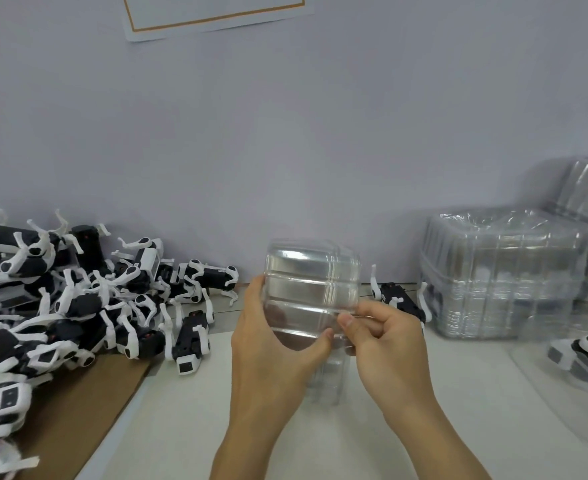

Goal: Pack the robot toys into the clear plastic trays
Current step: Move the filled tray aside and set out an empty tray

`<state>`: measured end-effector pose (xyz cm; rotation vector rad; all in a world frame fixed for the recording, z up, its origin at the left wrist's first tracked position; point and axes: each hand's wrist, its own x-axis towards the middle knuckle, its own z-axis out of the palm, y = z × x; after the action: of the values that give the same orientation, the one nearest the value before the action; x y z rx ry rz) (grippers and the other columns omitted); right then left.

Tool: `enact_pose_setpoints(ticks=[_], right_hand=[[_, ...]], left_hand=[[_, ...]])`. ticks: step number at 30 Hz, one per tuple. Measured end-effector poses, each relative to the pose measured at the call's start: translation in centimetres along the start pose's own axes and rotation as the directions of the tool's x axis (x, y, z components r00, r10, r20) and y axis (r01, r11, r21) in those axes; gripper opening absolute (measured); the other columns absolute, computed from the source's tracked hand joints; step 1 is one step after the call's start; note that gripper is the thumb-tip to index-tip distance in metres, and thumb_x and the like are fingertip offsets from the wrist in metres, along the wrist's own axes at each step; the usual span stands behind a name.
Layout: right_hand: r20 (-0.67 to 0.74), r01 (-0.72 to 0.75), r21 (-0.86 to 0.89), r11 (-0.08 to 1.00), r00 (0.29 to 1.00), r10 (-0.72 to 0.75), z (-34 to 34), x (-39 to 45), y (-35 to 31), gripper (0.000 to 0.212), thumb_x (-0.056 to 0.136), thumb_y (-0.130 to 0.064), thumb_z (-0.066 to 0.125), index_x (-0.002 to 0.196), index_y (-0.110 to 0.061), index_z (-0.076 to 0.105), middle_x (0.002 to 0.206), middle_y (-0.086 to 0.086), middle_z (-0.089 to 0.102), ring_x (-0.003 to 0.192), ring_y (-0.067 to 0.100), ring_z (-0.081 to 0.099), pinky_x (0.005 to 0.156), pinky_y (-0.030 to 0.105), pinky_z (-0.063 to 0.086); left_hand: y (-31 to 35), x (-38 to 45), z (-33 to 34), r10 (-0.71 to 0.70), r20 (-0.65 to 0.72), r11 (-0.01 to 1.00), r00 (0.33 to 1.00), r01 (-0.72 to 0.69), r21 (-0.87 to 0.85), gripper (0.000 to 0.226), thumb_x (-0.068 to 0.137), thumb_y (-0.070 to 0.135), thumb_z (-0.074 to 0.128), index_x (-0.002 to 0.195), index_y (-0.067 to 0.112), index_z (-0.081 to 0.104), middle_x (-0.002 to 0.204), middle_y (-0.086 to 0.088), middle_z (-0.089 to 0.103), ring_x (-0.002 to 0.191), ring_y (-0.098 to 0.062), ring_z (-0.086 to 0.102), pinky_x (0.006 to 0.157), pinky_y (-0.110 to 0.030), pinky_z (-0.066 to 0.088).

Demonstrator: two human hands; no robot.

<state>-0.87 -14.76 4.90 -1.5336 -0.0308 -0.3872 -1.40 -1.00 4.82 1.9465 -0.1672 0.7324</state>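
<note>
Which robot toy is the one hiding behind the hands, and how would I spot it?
Start at the big stack of clear trays on the right by the wall. Just left of it, behind the right hand, one black-and-white toy lies alone on the table. The other loose toys are heaped in a pile far left.

Single head-worn view, wide-angle, looking forward and slightly down from the wearer's own eye level. The lens faces a pale wall point(285, 133) straight ahead, which fills the upper half of the frame; the white tabletop point(188, 410) occupies the lower half. Both forearms enter from the bottom edge, and the left hand point(268, 344) and right hand point(386, 341) sit close to the camera, near centre. Lens distortion bends the frame edges: the pile of robot toys point(78, 306) at far left and the stacked clear plastic trays point(503, 271) at far right curve inward. No second view is present.
</note>
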Motion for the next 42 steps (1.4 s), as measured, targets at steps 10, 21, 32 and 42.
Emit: enact_pose_setpoints(ticks=[10, 21, 32, 42], right_hand=[[-0.297, -0.145, 0.301, 0.942, 0.925, 0.238, -5.8, 2.6, 2.0, 0.019, 0.096, -0.004, 0.058, 0.082, -0.013, 0.069, 0.075, 0.001, 0.069, 0.071, 0.019, 0.066, 0.073, 0.036, 0.055], [-0.082, -0.151, 0.070, 0.986, 0.984, 0.157, -0.3, 0.8, 3.4, 0.018, 0.102, -0.013, 0.051, 0.096, -0.024, 0.064, 0.090, -0.002, 0.077, 0.094, 0.023, 0.070, 0.097, 0.052, 0.051], [-0.111, -0.265, 0.295, 0.918, 0.945, 0.309, -0.7, 1.3, 3.9, 0.014, 0.103, -0.011, 0.048, 0.104, -0.014, 0.062, 0.097, 0.004, 0.069, 0.087, 0.020, 0.070, 0.068, 0.029, 0.056], [0.093, -0.015, 0.209, 0.978, 0.996, -0.004, -7.4, 2.3, -3.9, 0.038, 0.097, 0.000, 0.050, 0.075, -0.022, 0.071, 0.067, -0.002, 0.063, 0.062, 0.016, 0.058, 0.058, 0.029, 0.049]], left_hand=[[-3.1, 2.7, -8.9, -0.272, -0.447, 0.962, 0.852, 0.228, -0.151, 0.063, 0.070, 0.037, 0.085, 0.120, 0.031, 0.045, 0.107, 0.003, 0.066, 0.091, -0.007, 0.066, 0.081, -0.031, 0.055], [-2.0, 2.9, -8.2, -0.273, -0.390, 0.951, 0.880, 0.184, -0.249, 0.081, 0.066, 0.039, 0.088, 0.133, 0.035, 0.043, 0.120, 0.004, 0.063, 0.109, -0.018, 0.064, 0.092, -0.044, 0.054], [-1.6, 2.1, -6.5, -0.111, -0.140, 0.994, 0.984, 0.110, -0.015, 0.101, 0.064, 0.036, 0.091, 0.145, 0.040, 0.031, 0.115, 0.035, 0.050, 0.106, 0.022, 0.044, 0.091, -0.019, 0.039], [-2.5, 1.3, -4.1, -0.161, -0.034, 0.967, 0.986, 0.165, 0.196, 0.108, 0.058, 0.039, 0.093, 0.138, 0.061, 0.024, 0.108, 0.016, 0.055, 0.104, -0.002, 0.049, 0.089, -0.032, 0.042]])
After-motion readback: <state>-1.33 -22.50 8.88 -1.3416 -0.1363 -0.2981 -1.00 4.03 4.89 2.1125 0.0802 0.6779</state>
